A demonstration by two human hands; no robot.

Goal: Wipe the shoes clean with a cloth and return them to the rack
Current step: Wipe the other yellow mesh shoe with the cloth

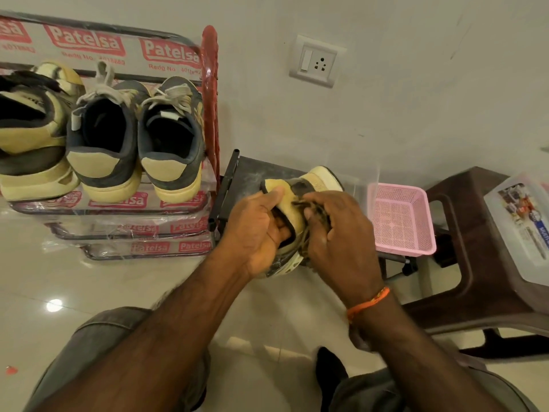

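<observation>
Yellow-and-grey shoe (300,188) sits between my hands, beside the rack (208,114); my left hand (255,233) grips its collar, my right hand (338,233) pinches something dark and bunched, laces or cloth, I cannot tell. My hands hide most of the shoe.

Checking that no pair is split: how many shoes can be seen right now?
4. Three on the rack's top shelf: a cream-and-black shoe at the left edge, two grey-and-cream sneakers. One cream shoe in both hands. Others may be out of view.
</observation>
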